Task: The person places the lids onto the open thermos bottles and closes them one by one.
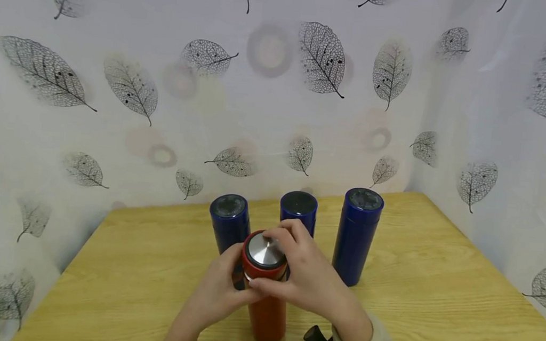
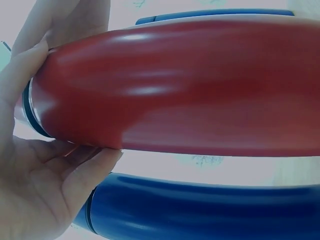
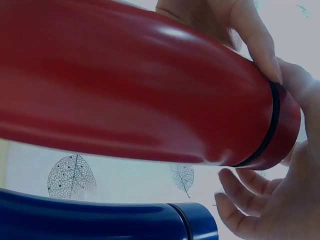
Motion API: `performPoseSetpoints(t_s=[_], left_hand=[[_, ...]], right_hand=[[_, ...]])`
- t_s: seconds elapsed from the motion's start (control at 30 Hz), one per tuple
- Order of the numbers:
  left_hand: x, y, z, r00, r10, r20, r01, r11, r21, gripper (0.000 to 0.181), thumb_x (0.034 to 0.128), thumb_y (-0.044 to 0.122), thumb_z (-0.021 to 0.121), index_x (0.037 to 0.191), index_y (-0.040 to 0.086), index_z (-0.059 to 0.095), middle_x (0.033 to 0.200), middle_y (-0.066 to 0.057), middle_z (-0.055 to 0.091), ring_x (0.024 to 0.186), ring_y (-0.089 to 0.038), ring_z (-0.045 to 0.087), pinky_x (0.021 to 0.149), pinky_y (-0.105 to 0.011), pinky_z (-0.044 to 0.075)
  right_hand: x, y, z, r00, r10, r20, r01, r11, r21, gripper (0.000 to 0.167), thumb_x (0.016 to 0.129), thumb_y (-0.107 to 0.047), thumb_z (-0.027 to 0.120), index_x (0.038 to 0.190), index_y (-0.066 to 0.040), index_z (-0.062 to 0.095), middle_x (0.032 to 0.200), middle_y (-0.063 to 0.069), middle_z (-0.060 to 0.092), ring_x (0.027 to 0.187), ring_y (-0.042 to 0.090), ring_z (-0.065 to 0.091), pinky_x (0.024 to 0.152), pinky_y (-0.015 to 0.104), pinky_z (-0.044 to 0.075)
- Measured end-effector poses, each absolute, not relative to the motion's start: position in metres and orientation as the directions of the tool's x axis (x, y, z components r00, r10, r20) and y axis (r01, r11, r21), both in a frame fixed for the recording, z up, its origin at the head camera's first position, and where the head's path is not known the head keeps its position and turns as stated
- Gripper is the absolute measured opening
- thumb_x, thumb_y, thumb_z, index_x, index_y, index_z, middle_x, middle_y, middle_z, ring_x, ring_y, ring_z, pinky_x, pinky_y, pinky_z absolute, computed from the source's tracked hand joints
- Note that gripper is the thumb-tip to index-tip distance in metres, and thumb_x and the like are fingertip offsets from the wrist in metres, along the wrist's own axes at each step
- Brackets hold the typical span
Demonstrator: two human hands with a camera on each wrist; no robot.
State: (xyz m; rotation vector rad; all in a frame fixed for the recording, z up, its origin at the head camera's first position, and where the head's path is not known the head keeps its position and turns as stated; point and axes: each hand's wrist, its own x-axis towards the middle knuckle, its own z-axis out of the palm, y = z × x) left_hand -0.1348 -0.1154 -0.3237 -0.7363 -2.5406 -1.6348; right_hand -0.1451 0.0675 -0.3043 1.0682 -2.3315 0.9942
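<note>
A red thermos flask [image 1: 267, 322] stands upright on the table, between both hands. Its red lid has a brushed-metal top [image 1: 265, 251] with a dark rim and sits on the neck. My left hand [image 1: 222, 289] grips the flask around its upper part, thumb at the front. From the right, my right hand [image 1: 310, 272] holds the lid, fingers over the far edge and thumb at the near side. A dark seam ring [image 3: 272, 125] shows between lid and body in the right wrist view. The left hand's far fingers are hidden behind the flask.
Three blue flasks stand behind the red one: a left one [image 1: 230, 223], a middle one [image 1: 299, 207] partly covered by my right hand, and a right one [image 1: 356, 241]. The wood-grain table [image 1: 150, 268] meets a leaf-patterned white curtain [image 1: 258, 110] at the back.
</note>
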Motion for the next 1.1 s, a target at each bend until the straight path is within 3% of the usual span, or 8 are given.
performPoseSetpoints(t_s=[0.17,0.3,0.43,0.63,0.73,0.93,1.1], left_hand=[[-0.135,-0.116,-0.323,-0.892,0.356,0.278,0.405,0.36,0.84,0.056,0.0741,0.02,0.072,0.119,0.002,0.045,0.112,-0.01,0.052,0.099,-0.023,0.053,0.076,-0.03,0.048],[-0.136,-0.115,-0.322,-0.899,0.343,0.272,0.393,0.36,0.846,0.055,0.0745,0.022,0.072,0.119,0.003,0.046,0.112,-0.009,0.052,0.1,-0.023,0.053,0.077,-0.031,0.048],[-0.135,-0.115,-0.322,-0.901,0.338,0.272,0.391,0.361,0.846,0.054,0.075,0.021,0.071,0.119,0.003,0.046,0.112,-0.009,0.052,0.1,-0.023,0.053,0.077,-0.029,0.048],[-0.134,-0.115,-0.322,-0.9,0.34,0.274,0.395,0.365,0.843,0.053,0.0756,0.021,0.071,0.119,0.002,0.046,0.113,-0.011,0.052,0.099,-0.024,0.054,0.077,-0.027,0.048],[-0.132,-0.115,-0.323,-0.893,0.339,0.297,0.414,0.359,0.836,0.053,0.0747,0.018,0.072,0.118,0.001,0.047,0.112,-0.012,0.052,0.098,-0.025,0.054,0.076,-0.027,0.048],[-0.133,-0.115,-0.325,-0.883,0.338,0.326,0.44,0.356,0.824,0.053,0.0735,0.02,0.073,0.117,0.003,0.048,0.11,-0.009,0.053,0.098,-0.022,0.054,0.075,-0.026,0.048],[-0.136,-0.114,-0.325,-0.881,0.335,0.334,0.442,0.331,0.833,0.056,0.0709,0.017,0.075,0.118,0.006,0.047,0.11,-0.004,0.054,0.096,-0.018,0.055,0.076,-0.026,0.047]], right_hand=[[-0.144,0.071,-0.301,-0.584,-0.562,0.585,-0.812,0.403,-0.422,0.06,0.077,-0.028,0.067,0.127,-0.012,0.04,0.133,0.005,0.034,0.116,0.018,0.038,0.086,0.038,0.042],[-0.144,0.072,-0.3,-0.549,-0.588,0.594,-0.834,0.347,-0.429,0.056,0.078,-0.017,0.064,0.128,-0.01,0.039,0.133,0.006,0.035,0.117,0.018,0.037,0.087,0.039,0.041],[-0.144,0.069,-0.3,-0.55,-0.561,0.62,-0.835,0.369,-0.407,0.055,0.078,-0.021,0.067,0.126,-0.01,0.042,0.128,0.004,0.037,0.114,0.016,0.038,0.086,0.036,0.042],[-0.144,0.063,-0.305,-0.594,-0.468,0.654,-0.788,0.503,-0.356,0.061,0.072,-0.046,0.069,0.118,-0.012,0.049,0.115,0.007,0.041,0.098,0.016,0.044,0.078,0.032,0.045],[-0.143,0.062,-0.306,-0.605,-0.464,0.647,-0.775,0.532,-0.343,0.063,0.072,-0.053,0.064,0.118,-0.013,0.05,0.117,0.008,0.04,0.1,0.018,0.044,0.079,0.035,0.044],[-0.141,0.069,-0.303,-0.572,-0.545,0.613,-0.819,0.424,-0.386,0.055,0.08,-0.04,0.062,0.126,-0.015,0.044,0.135,0.005,0.032,0.119,0.022,0.034,0.087,0.046,0.039],[-0.145,0.074,-0.301,-0.476,-0.619,0.625,-0.879,0.32,-0.352,0.049,0.085,-0.027,0.057,0.128,-0.012,0.04,0.138,0.008,0.028,0.123,0.025,0.03,0.09,0.047,0.036]])
